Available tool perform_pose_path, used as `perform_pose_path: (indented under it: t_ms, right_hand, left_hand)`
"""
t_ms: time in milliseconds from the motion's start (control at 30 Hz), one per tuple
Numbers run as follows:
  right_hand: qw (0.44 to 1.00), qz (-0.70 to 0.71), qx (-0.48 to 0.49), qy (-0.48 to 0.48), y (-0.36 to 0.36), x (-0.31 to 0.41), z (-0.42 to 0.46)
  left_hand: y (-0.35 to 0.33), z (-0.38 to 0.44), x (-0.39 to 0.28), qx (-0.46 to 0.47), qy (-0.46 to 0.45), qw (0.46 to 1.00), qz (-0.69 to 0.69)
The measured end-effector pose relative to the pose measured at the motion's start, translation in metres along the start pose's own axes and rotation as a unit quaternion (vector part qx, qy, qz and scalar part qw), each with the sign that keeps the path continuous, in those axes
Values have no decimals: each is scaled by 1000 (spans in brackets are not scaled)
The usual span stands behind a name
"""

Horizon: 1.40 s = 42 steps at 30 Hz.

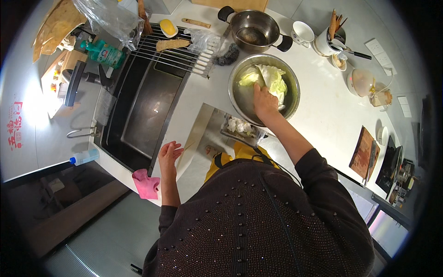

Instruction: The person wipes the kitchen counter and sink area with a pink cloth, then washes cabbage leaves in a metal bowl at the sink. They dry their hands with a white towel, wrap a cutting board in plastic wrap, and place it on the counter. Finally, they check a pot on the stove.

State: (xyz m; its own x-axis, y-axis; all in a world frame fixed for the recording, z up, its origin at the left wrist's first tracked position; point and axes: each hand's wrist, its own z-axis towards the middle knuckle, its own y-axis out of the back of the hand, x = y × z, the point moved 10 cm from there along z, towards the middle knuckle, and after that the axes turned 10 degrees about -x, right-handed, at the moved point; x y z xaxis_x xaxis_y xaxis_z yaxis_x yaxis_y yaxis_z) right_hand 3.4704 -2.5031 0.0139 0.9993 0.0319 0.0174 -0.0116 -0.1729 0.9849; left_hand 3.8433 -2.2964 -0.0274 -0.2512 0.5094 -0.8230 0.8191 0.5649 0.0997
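Note:
My right hand (pixel 265 101) reaches into a large round metal basin (pixel 295 104) on the white counter, its fingertips at pale green cabbage-like leaves (pixel 273 80). Whether the fingers grip a leaf cannot be told. Under the leaves the basin seems to hold water. My left hand (pixel 170 152) hangs with its fingers apart near the front edge of the black sink (pixel 145 104), holding nothing. A pink cloth (pixel 146 184) lies over the counter edge beside my left wrist. Below the basin, a container (pixel 242 128) with leaf scraps and white crumpled pieces sits in an open drawer or gap.
A two-handled pot (pixel 254 29) stands behind the basin, near a white cup (pixel 302 34) and a utensil holder (pixel 323 42). A metal rack (pixel 166 57) spans the sink, with a dark scouring pad (pixel 227 56) beside it. Far right lie a wooden cutting board (pixel 361 152) and a knife (pixel 371 159).

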Motion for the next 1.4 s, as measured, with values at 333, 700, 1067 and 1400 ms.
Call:
perform_pose_path:
  t_ms: [333,700,1067,1400]
  right_hand:
    - [937,220,-269,35,100,-61,-18]
    - [953,297,-51,38,-6,-69,51]
    - [981,146,-104,-80,27,-57,24]
    - [973,182,-143,-21,26,-59,22]
  left_hand:
    - [10,0,1,-13,-3,1000,-3]
    - [-63,-18,-79,41,-195,976,86]
    - [-353,-99,-131,267,-604,632,405]
    - [-405,-69,-89,313,-511,586,545]
